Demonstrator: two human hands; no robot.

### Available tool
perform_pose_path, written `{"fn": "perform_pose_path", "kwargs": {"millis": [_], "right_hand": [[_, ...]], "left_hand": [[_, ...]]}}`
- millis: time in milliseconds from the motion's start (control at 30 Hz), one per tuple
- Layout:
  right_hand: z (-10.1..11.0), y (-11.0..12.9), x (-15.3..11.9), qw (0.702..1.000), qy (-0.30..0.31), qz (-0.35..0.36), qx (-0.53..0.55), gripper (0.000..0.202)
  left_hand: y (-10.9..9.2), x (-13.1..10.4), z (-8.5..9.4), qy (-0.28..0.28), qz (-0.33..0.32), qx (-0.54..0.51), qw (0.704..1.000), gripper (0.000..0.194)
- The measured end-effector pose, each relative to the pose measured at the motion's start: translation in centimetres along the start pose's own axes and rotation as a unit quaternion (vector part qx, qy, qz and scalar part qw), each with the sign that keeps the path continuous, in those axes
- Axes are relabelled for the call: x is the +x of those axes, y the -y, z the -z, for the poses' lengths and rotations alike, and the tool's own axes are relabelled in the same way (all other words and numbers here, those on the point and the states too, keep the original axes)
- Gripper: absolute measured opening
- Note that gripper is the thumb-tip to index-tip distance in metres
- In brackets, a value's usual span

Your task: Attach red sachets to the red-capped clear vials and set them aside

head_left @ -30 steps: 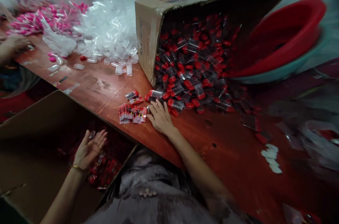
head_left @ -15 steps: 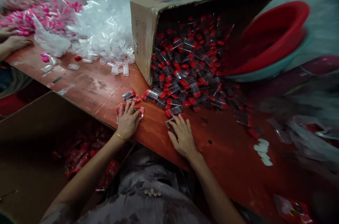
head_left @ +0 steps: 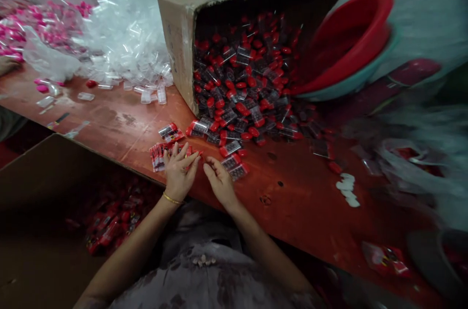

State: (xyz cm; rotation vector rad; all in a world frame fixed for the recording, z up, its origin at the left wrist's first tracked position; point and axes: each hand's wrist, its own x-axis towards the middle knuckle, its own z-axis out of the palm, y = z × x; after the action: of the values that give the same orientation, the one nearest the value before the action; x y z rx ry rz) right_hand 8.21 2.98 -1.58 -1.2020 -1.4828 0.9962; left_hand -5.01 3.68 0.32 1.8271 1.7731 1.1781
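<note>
My left hand (head_left: 180, 175), with a gold bangle at the wrist, lies over a fanned stack of red printed packets (head_left: 157, 157) near the table's front edge. A bit of red packet (head_left: 200, 153) shows at its pinched thumb and forefinger. Just to the right, my right hand (head_left: 221, 183) has bent fingers a little apart from the thumb, with nothing visible between them. Beside its fingertips lie two clear cases with dark contents and red caps (head_left: 236, 166). Another such case (head_left: 167, 129) rests on a red packet behind the stack.
A tipped cardboard box (head_left: 179, 50) spills many red-capped cases (head_left: 241, 85). Red and teal basins (head_left: 383, 11) lean at its right. Clear plastic cases (head_left: 127, 41) and pink pieces (head_left: 47, 21) are heaped left. Below, an open carton (head_left: 47, 163) holds red packages. Another person's hand (head_left: 8, 64) shows far left.
My right hand has left the clear cases and come leftward, close to my left hand. My left thumb and forefinger have drawn together at a red packet. The view has shifted slightly.
</note>
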Motion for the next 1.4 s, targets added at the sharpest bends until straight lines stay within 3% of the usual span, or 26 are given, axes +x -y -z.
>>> {"fn": "perform_pose_path", "kwargs": {"millis": [100,167,233,333,433,567,767,900,1000,1100,1267,1400], "right_hand": [[-0.4,0.1,0.4,0.992,-0.004,-0.057,0.112,0.026],[-0.1,0.0,0.3,0.989,-0.029,-0.070,0.123,0.029],[0.4,0.0,0.0,0.990,-0.046,-0.073,0.116,0.031],[1.3,-0.1,-0.7,0.996,-0.036,-0.047,0.070,0.031],[1.5,-0.2,-1.3,1.000,-0.022,-0.003,-0.004,0.031],[1.5,-0.7,-2.2,0.996,-0.017,0.032,-0.080,0.033],[3.3,-0.6,-2.8,0.969,-0.029,0.064,-0.236,0.037],[6.1,-1.0,-2.3,0.904,-0.095,0.032,-0.415,0.036],[7.9,-2.3,-2.7,0.858,-0.084,0.022,-0.506,0.041],[9.0,-3.6,-3.9,0.857,-0.069,0.038,-0.508,0.029],[9.6,-4.2,-4.9,0.847,-0.131,0.015,-0.515,0.043],[10.3,-4.5,-4.8,0.831,-0.106,0.001,-0.546,0.035]], "left_hand": [[-1.5,-1.1,-0.6,0.011,0.041,-0.115,0.992,0.028],[-1.9,-1.7,-1.0,0.007,0.108,-0.236,0.966,0.045],[-2.0,-2.1,-1.3,0.014,0.206,-0.355,0.912,0.055],[-2.0,-2.5,-1.2,0.076,0.336,-0.454,0.822,0.045],[-2.3,-2.8,-1.0,0.111,0.395,-0.478,0.777,0.040],[-2.8,-3.6,-1.1,0.115,0.419,-0.473,0.766,0.039],[-3.3,-3.8,-2.1,0.116,0.384,-0.467,0.788,0.034],[-3.5,-2.9,-2.2,0.090,0.432,-0.473,0.763,0.039],[-3.5,-2.5,-2.2,0.106,0.448,-0.475,0.750,0.041],[-3.5,-2.4,-2.3,0.122,0.464,-0.479,0.735,0.043],[-3.5,-2.5,-2.4,0.148,0.485,-0.492,0.708,0.039],[-3.6,-2.5,-2.3,0.151,0.491,-0.501,0.696,0.039]]}}
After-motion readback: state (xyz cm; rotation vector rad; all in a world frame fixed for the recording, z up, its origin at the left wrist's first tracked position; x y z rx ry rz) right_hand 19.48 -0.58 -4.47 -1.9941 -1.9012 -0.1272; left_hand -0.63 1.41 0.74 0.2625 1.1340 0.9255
